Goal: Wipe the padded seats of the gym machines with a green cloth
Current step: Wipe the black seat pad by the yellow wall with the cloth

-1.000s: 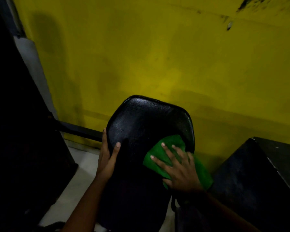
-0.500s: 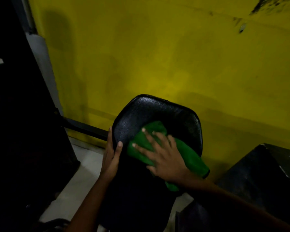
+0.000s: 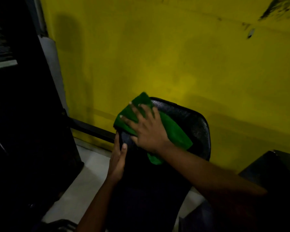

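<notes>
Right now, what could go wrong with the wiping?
The cloth pokes past the far corner of the seat, pressed only by the flat right hand, so it might slip off.
The left hand rests on the seat edge close by; the hands could bump.
It's dim, so dirt may get missed.

I see the green cloth (image 3: 174, 131) spread rumpled over the far left corner of the black padded seat (image 3: 192, 119), overhanging its edge.
</notes>
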`<act>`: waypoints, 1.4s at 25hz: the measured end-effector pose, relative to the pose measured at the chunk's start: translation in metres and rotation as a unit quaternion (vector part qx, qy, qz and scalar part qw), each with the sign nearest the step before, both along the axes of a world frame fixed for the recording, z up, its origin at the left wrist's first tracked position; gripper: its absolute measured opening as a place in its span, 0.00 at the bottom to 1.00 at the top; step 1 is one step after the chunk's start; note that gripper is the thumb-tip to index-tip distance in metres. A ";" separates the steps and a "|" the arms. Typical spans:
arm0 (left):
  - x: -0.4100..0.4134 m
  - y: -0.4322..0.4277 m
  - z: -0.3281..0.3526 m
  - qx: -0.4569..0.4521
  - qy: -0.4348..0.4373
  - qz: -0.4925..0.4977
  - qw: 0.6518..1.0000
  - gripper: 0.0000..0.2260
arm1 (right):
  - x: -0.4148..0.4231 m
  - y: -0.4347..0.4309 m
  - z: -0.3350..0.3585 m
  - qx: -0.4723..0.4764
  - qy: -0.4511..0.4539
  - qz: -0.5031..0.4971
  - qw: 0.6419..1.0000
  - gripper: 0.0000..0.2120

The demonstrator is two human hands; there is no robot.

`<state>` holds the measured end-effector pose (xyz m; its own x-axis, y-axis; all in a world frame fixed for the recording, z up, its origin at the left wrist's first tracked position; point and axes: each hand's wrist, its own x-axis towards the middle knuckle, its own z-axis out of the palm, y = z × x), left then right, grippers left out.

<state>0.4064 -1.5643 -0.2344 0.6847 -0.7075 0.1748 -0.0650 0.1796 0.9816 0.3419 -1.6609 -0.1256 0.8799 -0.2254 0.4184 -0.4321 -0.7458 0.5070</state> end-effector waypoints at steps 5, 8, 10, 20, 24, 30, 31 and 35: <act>-0.003 0.019 -0.013 -0.006 0.035 -0.022 0.999 0.40 | -0.059 0.036 -0.074 0.012 0.052 0.067 0.996 0.41; -0.004 0.025 -0.013 0.006 -0.016 -0.040 0.999 0.32 | -0.077 0.025 -0.048 -0.019 0.083 0.090 0.992 0.45; -0.004 0.024 -0.012 0.023 -0.043 -0.045 0.998 0.31 | -0.072 -0.008 -0.001 -0.042 0.030 0.059 0.997 0.43; -0.010 0.027 -0.025 0.056 -0.094 -0.036 0.993 0.32 | -0.142 0.022 -0.090 0.068 0.012 0.007 0.998 0.43; -0.016 0.035 -0.028 0.068 -0.108 -0.037 0.991 0.32 | -0.158 0.060 -0.144 0.100 0.092 0.051 0.989 0.44; -0.014 0.043 -0.037 0.094 -0.124 -0.025 0.988 0.36 | -0.125 0.016 -0.044 0.050 -0.087 -0.017 0.995 0.41; -0.015 0.045 -0.044 0.097 -0.129 -0.023 0.987 0.36 | -0.118 0.012 -0.038 0.048 -0.096 -0.040 0.993 0.40; -0.016 0.050 -0.064 0.082 -0.149 -0.018 0.985 0.32 | -0.108 0.035 -0.088 0.029 -0.043 -0.048 0.998 0.43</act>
